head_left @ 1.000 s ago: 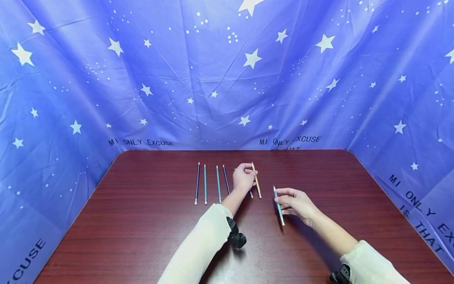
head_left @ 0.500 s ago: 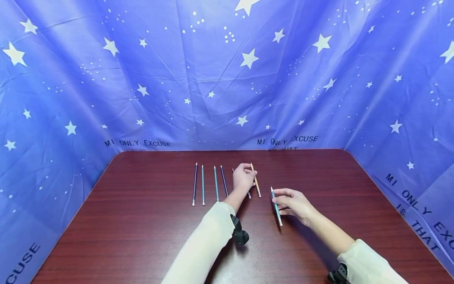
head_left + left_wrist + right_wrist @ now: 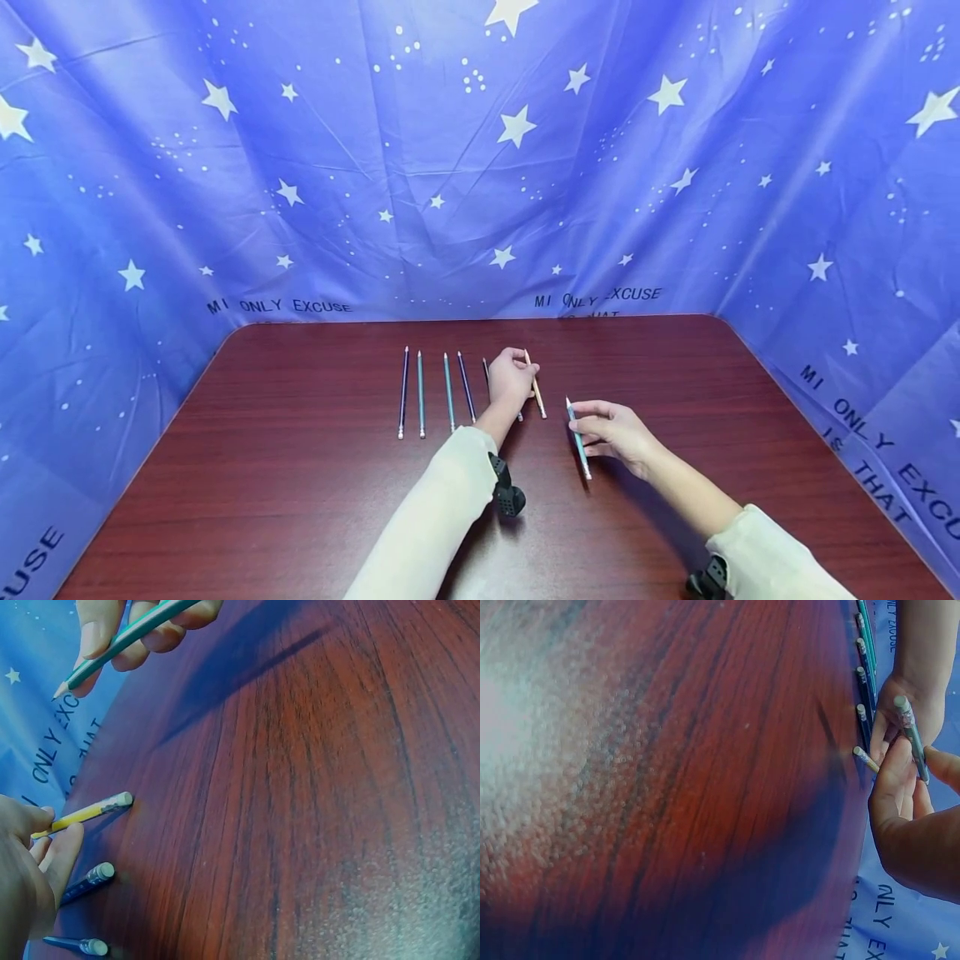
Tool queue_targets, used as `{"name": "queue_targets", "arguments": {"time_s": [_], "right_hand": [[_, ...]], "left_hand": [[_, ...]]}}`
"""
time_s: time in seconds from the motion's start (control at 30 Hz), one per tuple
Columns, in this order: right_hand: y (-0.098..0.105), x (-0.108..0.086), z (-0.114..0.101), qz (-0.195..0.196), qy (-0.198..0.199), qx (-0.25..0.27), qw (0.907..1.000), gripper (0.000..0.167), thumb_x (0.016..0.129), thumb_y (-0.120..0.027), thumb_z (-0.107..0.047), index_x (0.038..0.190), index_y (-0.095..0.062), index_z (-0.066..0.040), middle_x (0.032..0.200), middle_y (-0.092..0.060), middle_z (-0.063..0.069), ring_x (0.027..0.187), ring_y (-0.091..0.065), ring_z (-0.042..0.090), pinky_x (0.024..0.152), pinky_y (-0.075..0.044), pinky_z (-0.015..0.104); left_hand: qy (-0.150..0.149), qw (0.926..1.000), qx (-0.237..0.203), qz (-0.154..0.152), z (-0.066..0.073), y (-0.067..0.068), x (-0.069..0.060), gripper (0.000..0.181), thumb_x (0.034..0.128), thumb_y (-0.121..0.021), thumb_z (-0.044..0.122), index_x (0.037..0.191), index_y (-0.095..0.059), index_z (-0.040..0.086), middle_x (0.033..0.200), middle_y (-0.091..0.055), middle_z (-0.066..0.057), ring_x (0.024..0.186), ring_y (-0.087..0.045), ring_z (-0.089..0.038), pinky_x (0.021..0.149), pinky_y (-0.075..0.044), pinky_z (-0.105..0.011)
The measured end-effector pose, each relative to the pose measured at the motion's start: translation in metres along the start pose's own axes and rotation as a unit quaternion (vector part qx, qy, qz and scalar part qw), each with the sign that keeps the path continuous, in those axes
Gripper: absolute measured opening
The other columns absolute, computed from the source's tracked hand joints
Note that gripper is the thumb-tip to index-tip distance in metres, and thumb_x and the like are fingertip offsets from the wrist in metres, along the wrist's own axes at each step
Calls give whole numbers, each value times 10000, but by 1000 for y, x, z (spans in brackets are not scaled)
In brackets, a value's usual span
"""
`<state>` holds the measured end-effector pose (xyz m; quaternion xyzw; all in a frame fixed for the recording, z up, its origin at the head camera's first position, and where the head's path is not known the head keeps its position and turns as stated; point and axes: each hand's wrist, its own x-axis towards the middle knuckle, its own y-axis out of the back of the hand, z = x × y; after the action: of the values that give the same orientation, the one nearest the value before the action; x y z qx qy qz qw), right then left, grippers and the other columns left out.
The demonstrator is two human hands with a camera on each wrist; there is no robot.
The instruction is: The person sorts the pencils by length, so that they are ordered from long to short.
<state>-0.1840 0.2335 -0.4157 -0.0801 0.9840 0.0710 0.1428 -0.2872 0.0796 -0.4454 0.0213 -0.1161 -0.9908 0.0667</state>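
Toward the back of the table, my left hand pinches a yellow pencil between thumb and fingers, its eraser end toward me. In the left wrist view that eraser end lies at or just above the wood. My right hand holds a teal pencil off the table, its sharpened tip pointing away; its shadow falls on the wood in the left wrist view. Left of the yellow pencil lies a row of pencils: a dark blue one, two teal ones, another dark blue one, and a dark one partly hidden by my left hand.
The dark red wooden table ends at a blue starry cloth hung behind and at both sides. Black wrist devices sit at both pale sleeves.
The head view has turned slightly to the right, so everything appears shifted left. Both hands keep their hold on the same pencils, with hardly any movement over the table.
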Motion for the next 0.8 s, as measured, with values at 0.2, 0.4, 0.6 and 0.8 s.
{"name": "queue_targets", "arguments": {"time_s": [0.2,0.4,0.6,0.8], "right_hand": [[-2,1,2,-33,-1,9,10000,554,833,-630,-116,1297,-428,110,818,-637,-5,686,-590,104,632,-567,229],[-2,4,3,-9,-22,-27,10000,549,831,-634,-120,1292,-436,104,797,-624,-27,681,-588,104,626,-562,225],[-1,5,1,-8,-19,-50,10000,547,835,-633,-124,1293,-437,101,796,-621,-34,684,-584,99,633,-561,224],[0,7,-4,29,-12,-45,10000,533,837,-622,-111,1291,-439,100,799,-631,-26,673,-583,91,627,-560,221]], "left_hand": [[55,9999,110,-64,-4,0,3,261,810,-697,67,1052,-611,21,821,-672,-88,579,-587,-83,430,-529,-198],[-8,9997,218,-82,-7,1,4,253,807,-699,58,1032,-605,-9,817,-666,-99,570,-582,-88,423,-524,-189],[-48,9987,495,-66,-5,0,3,225,800,-707,53,989,-610,-21,817,-689,-107,518,-583,-93,401,-507,-180],[-288,9868,1579,203,-3,-1,2,185,792,-732,110,925,-636,25,799,-689,-72,585,-635,-149,457,-492,-164]]}}
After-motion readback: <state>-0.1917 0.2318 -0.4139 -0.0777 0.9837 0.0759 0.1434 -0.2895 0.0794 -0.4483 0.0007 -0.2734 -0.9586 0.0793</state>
